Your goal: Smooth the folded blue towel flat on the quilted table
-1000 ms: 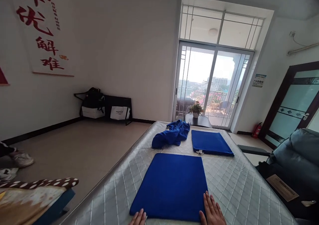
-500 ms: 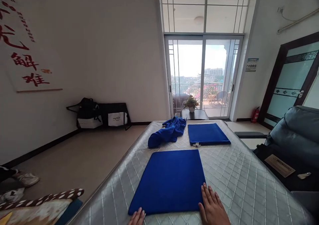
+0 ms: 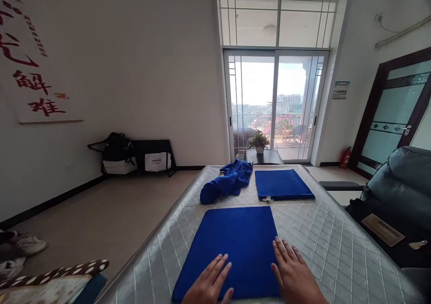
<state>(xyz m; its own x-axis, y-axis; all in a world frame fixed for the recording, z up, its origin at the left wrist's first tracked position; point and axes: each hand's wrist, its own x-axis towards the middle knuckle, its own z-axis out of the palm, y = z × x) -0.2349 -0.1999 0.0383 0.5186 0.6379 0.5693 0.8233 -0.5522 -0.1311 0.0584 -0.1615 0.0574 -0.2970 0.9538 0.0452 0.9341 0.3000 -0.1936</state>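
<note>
A folded blue cloth [image 3: 240,236] lies flat and smooth in front of me on a quilted silver-grey mattress [image 3: 319,241]. Over its near left part is my left hand [image 3: 210,280], fingers stretched out and holding nothing; whether it presses on the fabric I cannot tell. At the cloth's right edge rests my right hand [image 3: 292,268], flat with fingers extended, its fingertips along that edge. Beyond, a second folded blue cloth [image 3: 283,183] with a small white label lies at the right. Beside it on the left is a crumpled blue cloth [image 3: 226,182].
A potted plant [image 3: 259,141] stands on a dark chair [image 3: 264,156] past the mattress's far end, before a glass sliding door. At right is a dark armchair [image 3: 404,182] with a brown card [image 3: 383,230]. Black bags [image 3: 117,153] lean by the left wall. Shoes [image 3: 30,244] show at lower left.
My left hand has moved from the near left corner up and right, over the folded cloth. My right hand has shifted slightly up along the right edge. The view has tilted a little.
</note>
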